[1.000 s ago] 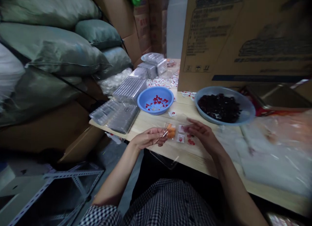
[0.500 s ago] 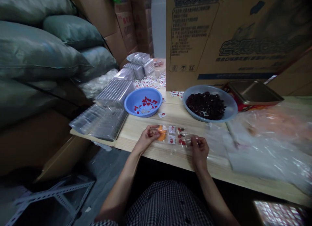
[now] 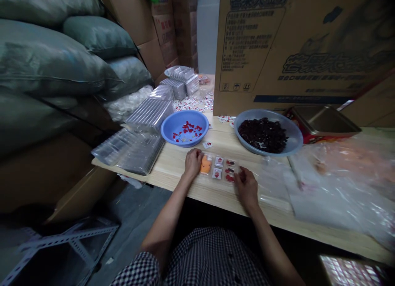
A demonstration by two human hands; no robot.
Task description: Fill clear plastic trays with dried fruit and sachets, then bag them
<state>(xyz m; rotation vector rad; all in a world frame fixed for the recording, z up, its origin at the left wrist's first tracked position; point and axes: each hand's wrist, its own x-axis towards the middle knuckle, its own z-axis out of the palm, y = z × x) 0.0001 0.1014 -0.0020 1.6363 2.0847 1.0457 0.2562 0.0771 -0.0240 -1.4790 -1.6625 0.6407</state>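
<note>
A clear plastic tray point(image 3: 210, 180) lies on the wooden table in front of me. Orange pieces point(image 3: 205, 164) fill its left part, two small white packets point(image 3: 217, 173) sit in the middle, and red and dark pieces point(image 3: 230, 171) lie in the right compartments. Curled fingers of my left hand point(image 3: 193, 163) grip the tray's left edge. At the opposite end, my right hand point(image 3: 247, 185) has its fingers closed on the right edge. A single loose packet point(image 3: 207, 145) rests just beyond the tray.
Behind the tray stand a blue basin point(image 3: 185, 128) with red pieces and a translucent basin point(image 3: 268, 132) of dark pieces. Stacked clear trays point(image 3: 140, 150) line the left side. Plastic bags point(image 3: 342, 195) spread over the right; a large carton point(image 3: 293, 51) rises behind.
My left hand has shifted from over the orange pieces to the tray's left edge, uncovering them. My right hand has moved slightly left against the right edge. The view has shifted a little.
</note>
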